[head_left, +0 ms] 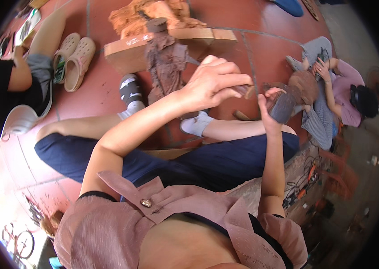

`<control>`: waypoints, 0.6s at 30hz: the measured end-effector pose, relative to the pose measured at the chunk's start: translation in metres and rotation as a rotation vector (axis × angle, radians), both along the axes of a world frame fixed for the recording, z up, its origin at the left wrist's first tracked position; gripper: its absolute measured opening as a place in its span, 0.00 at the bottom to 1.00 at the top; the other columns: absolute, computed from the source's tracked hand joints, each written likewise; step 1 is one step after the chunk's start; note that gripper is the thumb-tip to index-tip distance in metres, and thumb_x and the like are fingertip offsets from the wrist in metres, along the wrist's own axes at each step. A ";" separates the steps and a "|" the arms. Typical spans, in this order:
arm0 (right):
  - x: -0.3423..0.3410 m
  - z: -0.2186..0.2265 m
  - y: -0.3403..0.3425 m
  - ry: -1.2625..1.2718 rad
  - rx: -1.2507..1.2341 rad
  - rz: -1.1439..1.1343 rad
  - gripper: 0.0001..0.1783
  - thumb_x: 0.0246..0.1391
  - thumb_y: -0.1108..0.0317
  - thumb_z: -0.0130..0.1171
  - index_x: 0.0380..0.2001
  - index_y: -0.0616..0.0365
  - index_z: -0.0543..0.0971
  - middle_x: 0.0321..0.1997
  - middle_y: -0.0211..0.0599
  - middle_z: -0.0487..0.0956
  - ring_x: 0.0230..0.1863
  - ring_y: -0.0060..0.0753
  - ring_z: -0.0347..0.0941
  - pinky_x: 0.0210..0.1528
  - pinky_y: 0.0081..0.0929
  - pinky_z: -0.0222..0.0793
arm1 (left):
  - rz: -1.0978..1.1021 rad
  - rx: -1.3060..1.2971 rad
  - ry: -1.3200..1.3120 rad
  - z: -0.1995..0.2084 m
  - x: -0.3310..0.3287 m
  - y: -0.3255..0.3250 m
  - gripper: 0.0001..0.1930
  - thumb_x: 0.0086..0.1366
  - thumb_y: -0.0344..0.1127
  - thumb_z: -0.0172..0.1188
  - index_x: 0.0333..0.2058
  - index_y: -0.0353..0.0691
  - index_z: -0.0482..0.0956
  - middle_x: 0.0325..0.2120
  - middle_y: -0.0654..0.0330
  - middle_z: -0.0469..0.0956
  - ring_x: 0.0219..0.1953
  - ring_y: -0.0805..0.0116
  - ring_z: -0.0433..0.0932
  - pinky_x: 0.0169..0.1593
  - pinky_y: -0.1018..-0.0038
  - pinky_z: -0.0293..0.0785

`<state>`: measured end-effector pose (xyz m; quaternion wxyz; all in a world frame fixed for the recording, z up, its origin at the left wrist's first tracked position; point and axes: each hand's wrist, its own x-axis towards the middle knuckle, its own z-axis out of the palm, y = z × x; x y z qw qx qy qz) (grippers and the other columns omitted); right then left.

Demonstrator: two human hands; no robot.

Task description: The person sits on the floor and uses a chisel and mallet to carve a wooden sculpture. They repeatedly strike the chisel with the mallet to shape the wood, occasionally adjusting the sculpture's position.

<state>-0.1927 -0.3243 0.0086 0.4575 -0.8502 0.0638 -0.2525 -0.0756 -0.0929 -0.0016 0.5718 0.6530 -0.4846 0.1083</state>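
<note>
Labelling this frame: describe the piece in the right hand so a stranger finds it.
Start at the red tile floor, then the raised right hand. It grips a dark flat block, darker and smaller than the pale wooden base.

bright daylight, glare lower left, fisheye-bent dark rim.
</note>
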 end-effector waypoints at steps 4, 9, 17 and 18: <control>0.015 0.008 0.009 -0.158 -0.493 0.059 0.15 0.37 0.77 0.69 0.31 0.53 0.76 0.32 0.34 0.77 0.38 0.38 0.76 0.43 0.33 0.71 | 0.000 0.046 -0.059 -0.001 0.001 0.009 0.16 0.54 0.37 0.66 0.43 0.45 0.82 0.35 0.63 0.78 0.39 0.63 0.76 0.45 0.66 0.65; 0.013 0.017 0.013 -0.050 -0.555 0.036 0.15 0.35 0.77 0.65 0.30 0.51 0.76 0.30 0.32 0.76 0.37 0.40 0.74 0.46 0.35 0.66 | -0.006 0.083 -0.069 0.004 -0.002 0.005 0.19 0.50 0.36 0.68 0.43 0.45 0.82 0.33 0.63 0.78 0.37 0.63 0.76 0.45 0.67 0.64; 0.013 0.012 0.010 -0.088 -0.529 0.019 0.15 0.35 0.78 0.65 0.30 0.52 0.75 0.30 0.31 0.76 0.36 0.40 0.74 0.44 0.33 0.67 | 0.018 0.118 -0.077 0.002 -0.002 -0.001 0.20 0.48 0.32 0.68 0.43 0.44 0.82 0.33 0.63 0.77 0.37 0.61 0.74 0.45 0.67 0.65; 0.013 0.010 0.011 -0.104 -0.454 0.041 0.15 0.36 0.78 0.65 0.30 0.51 0.75 0.30 0.31 0.76 0.36 0.40 0.74 0.44 0.33 0.67 | 0.022 0.115 -0.079 0.001 -0.001 -0.002 0.21 0.47 0.33 0.69 0.43 0.45 0.82 0.33 0.63 0.77 0.37 0.61 0.74 0.45 0.67 0.65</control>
